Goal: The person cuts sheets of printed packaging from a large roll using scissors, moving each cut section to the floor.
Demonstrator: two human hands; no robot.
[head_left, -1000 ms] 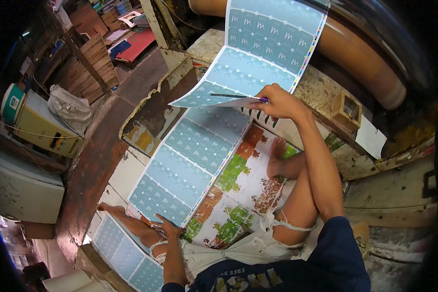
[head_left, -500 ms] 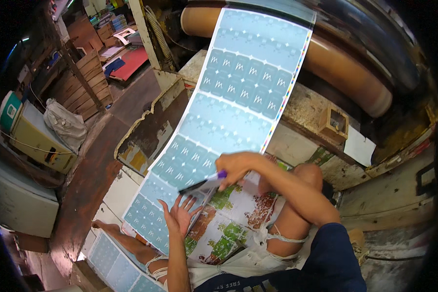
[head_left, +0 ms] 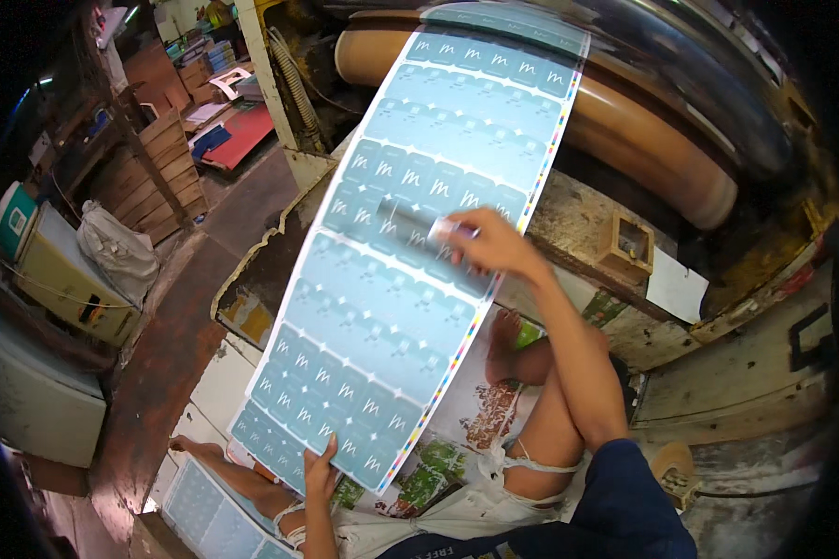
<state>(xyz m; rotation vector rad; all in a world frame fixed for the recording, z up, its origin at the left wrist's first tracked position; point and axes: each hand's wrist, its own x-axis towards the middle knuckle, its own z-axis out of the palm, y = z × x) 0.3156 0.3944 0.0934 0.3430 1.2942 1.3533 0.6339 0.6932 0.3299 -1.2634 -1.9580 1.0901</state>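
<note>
A long printed sheet [head_left: 382,289], pale blue and teal with rows of white marks and a coloured strip along its right edge, slopes down from the roller toward my lap. My left hand [head_left: 319,473] grips its lower edge, thumb on top and the other fingers mostly hidden beneath. In my right hand [head_left: 485,244], over the sheet's middle, is a knife [head_left: 410,224] with a purple handle. Motion smears the blade, which points left above the print. I cannot tell whether it touches the sheet.
Large brown rollers [head_left: 643,140] lie across the far side. A small wooden box [head_left: 626,244] and a white paper [head_left: 677,284] rest on the ledge at right. More printed sheets [head_left: 219,503] lie low at left. A cream cabinet [head_left: 79,265] and a sack [head_left: 116,247] stand farther left.
The sheet's print has shifted down toward me. My right hand has moved up and right with the knife. My left hand, spread before, has moved down and closed on the lower edge.
</note>
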